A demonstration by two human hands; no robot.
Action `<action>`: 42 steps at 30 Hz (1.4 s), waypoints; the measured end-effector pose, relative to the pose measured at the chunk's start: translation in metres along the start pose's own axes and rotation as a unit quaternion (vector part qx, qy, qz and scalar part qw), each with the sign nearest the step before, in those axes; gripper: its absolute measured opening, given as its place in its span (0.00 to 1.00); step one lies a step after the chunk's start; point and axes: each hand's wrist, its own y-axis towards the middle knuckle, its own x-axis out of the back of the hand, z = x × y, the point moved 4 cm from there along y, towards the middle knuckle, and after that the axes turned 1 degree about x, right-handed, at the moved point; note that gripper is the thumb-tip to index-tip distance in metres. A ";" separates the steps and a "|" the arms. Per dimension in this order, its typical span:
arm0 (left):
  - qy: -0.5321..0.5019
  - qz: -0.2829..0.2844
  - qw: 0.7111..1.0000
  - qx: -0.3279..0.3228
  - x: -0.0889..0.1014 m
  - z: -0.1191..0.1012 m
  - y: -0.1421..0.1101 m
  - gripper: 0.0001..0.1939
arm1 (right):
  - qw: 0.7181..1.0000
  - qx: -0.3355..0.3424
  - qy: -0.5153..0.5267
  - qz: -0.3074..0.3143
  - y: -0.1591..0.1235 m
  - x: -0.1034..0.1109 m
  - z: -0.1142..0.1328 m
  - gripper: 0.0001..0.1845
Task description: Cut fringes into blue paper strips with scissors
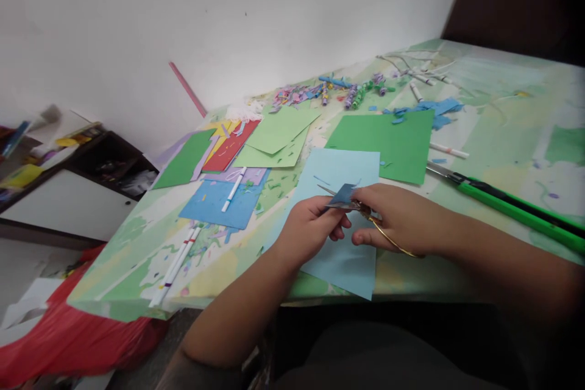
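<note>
My left hand is closed on a small piece of dark blue paper, pinched near its lower edge. Scissors with gold handles are gripped in my right hand. Their blades lie apart around the blue piece, and my right fingers come close to its upper corner. Both hands are above a light blue sheet of paper, which has a few thin blue scraps on it near the blades. My hands hide part of the scissors and of the sheet.
A green sheet lies behind my hands, a green cutter to the right. Leftward are a blue sheet, light green sheets and white markers. Curled paper rolls and scraps lie at the back, by the wall.
</note>
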 end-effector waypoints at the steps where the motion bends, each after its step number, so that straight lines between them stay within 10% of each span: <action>1: 0.009 -0.005 1.000 -0.008 0.000 0.000 0.000 0.10 | 1.000 0.002 -0.008 -0.001 0.000 0.000 0.000 0.21; 23: 0.134 -0.026 0.987 -0.087 -0.001 -0.006 -0.008 0.14 | 0.998 0.040 -0.043 -0.019 -0.002 -0.001 -0.002 0.25; 42: 0.031 -0.006 0.999 -0.043 -0.001 -0.002 -0.006 0.15 | 0.998 0.027 -0.046 -0.034 -0.003 0.003 -0.007 0.28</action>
